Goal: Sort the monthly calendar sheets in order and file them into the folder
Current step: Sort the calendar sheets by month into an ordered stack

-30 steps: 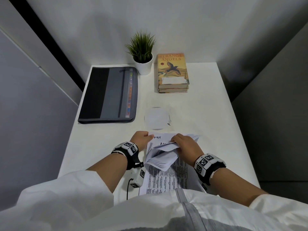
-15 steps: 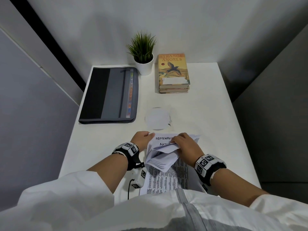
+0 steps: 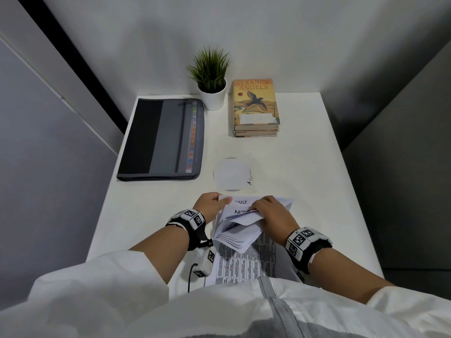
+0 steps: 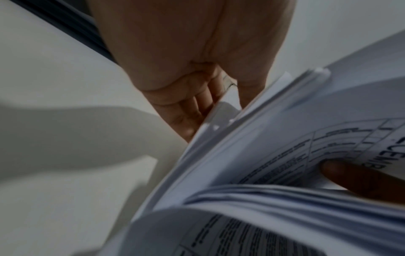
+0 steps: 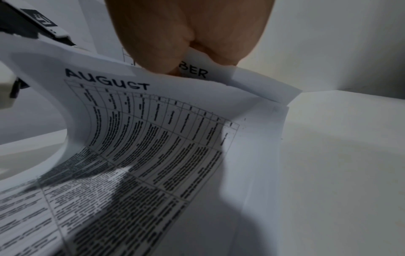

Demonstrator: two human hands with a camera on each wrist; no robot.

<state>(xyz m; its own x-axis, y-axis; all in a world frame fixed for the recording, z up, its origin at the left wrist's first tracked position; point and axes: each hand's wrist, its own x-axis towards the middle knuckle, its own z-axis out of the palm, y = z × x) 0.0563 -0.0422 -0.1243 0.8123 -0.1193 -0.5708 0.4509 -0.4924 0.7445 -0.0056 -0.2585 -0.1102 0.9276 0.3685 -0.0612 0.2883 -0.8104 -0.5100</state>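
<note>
From my head view the light is soft and even, falling from above onto the white table (image 3: 151,215), which looks bright and nearly washed out, while the walls bend outward at the frame's edges. My left wrist view is dim and bluish, with my left hand (image 4: 192,57) soft and out of focus, the sheets (image 4: 274,155) smeared, and a broad grey shadow on the surface to the left. My right wrist view is sharper at the AUGUST heading (image 5: 107,80), though the print curves with the lens and a dark shadow crosses the lower page.
</note>
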